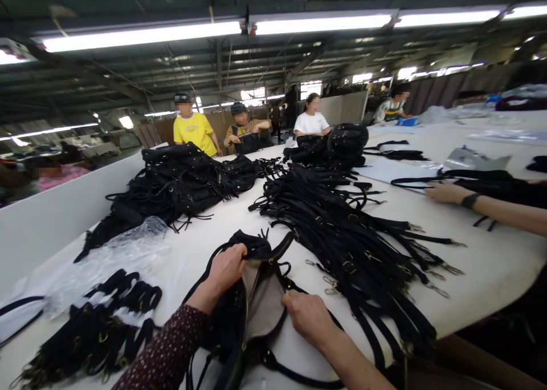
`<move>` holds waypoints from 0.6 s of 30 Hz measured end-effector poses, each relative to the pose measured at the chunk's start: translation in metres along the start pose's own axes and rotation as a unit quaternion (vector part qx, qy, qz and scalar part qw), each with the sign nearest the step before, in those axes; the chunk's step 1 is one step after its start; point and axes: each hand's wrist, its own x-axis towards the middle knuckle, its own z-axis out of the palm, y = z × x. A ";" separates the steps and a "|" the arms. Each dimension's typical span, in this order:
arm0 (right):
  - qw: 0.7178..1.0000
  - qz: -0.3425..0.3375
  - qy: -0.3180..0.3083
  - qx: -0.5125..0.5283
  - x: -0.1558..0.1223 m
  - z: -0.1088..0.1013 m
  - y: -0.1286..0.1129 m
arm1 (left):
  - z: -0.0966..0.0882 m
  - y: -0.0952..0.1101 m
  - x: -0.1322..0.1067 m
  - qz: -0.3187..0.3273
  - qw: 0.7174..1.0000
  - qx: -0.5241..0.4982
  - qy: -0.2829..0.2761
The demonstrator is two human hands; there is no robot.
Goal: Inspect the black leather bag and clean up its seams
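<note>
A black handbag (226,316) with a beige lining (262,307) lies unzipped on the table in front of me. My left hand (226,267), below a dark dotted sleeve, is closed on the upper edge of its opening. On the other side, my right hand (308,317) pinches the rim of the bag beside the lining. Between both hands the mouth is held apart, so the inside shows. Thin black handles trail from the bag toward the table's near edge. The fingertips of my left hand are partly hidden by the fabric.
Black straps with metal clasps (342,236) are heaped to the right. Black bags (183,179) pile up at the back left, near clear plastic (111,264) and bundled straps (85,333). A co-worker's hand with a wristband (448,193) reaches in from the right; other people stand behind.
</note>
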 end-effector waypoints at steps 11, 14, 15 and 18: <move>0.992 -0.066 0.100 0.034 0.032 -0.007 -0.016 | 0.053 -0.004 -0.013 0.078 0.989 -0.014 0.126; 0.994 -0.028 0.092 0.048 0.060 0.015 -0.015 | 0.053 -0.003 -0.013 0.122 0.977 0.042 0.169; 0.995 -0.017 0.081 0.055 0.069 0.023 -0.014 | 0.054 -0.003 -0.012 0.139 0.970 0.071 0.185; 0.996 0.010 0.077 0.055 0.087 0.040 -0.012 | 0.062 0.001 0.002 0.207 0.946 0.150 0.200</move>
